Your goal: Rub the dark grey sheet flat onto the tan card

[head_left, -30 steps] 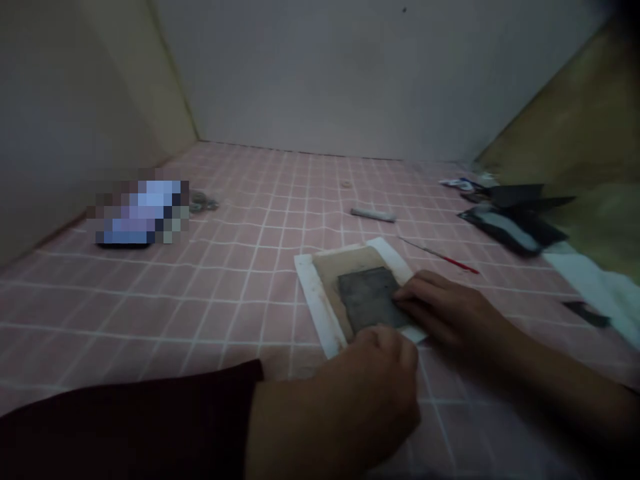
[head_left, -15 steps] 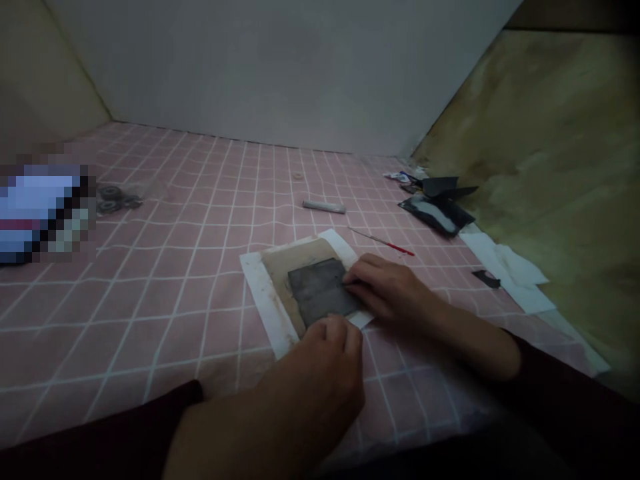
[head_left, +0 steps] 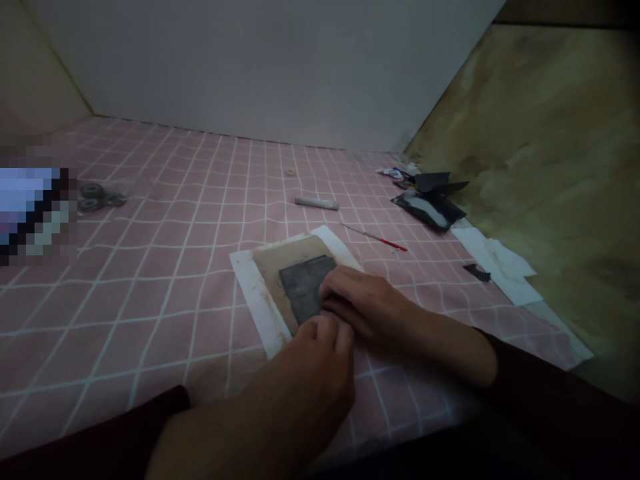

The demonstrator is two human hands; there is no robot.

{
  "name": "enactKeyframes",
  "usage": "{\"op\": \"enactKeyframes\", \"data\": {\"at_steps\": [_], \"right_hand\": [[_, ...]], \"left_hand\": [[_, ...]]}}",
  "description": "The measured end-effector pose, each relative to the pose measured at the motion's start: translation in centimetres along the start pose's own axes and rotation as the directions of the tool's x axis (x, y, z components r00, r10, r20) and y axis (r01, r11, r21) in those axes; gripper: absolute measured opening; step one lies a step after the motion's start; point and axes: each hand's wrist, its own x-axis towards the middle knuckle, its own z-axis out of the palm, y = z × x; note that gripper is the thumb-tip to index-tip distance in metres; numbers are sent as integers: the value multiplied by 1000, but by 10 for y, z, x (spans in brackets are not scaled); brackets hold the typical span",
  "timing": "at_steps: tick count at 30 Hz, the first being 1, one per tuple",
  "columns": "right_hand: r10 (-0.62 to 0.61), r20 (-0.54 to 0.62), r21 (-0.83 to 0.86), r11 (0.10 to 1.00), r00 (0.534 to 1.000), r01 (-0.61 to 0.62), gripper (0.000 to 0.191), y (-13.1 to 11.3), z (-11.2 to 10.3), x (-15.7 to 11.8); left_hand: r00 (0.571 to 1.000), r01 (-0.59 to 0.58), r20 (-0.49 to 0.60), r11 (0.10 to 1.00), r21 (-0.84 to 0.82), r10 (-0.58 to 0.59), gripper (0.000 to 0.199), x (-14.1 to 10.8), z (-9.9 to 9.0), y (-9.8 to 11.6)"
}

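The left hand [head_left: 325,363] was low and nearer the body, back upward, its fingers curled under. The right hand [head_left: 363,300] came in from the right, bent at the knuckles, its fingers bunched leftward just beside the left's. Both forearms slanted inward from dark sleeves. The fingertips seemed mostly hidden, their grip unclear.
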Motion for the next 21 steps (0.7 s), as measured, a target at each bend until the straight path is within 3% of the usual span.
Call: {"op": "enactKeyframes", "data": {"at_steps": [6, 12, 17, 21], "right_hand": [[55, -87, -77, 995, 995, -61, 8, 7, -8, -11], [-41, -29, 11, 999, 999, 41, 13, 3, 2, -2], [39, -107, -82, 996, 993, -48, 11, 12, -4, -5], [-62, -56, -2, 998, 997, 62, 14, 4, 3, 1]], "left_hand": [[1000, -22, 0, 1000, -6, 22, 30, -1, 1, 0], [999, 9, -38, 1000, 6, -9, 27, 0, 3, 2], [999, 2, -35, 1000, 31, -1, 31, 0, 3, 2], [995, 46, -87, 998, 40, -42, 26, -2, 5, 4]]}}
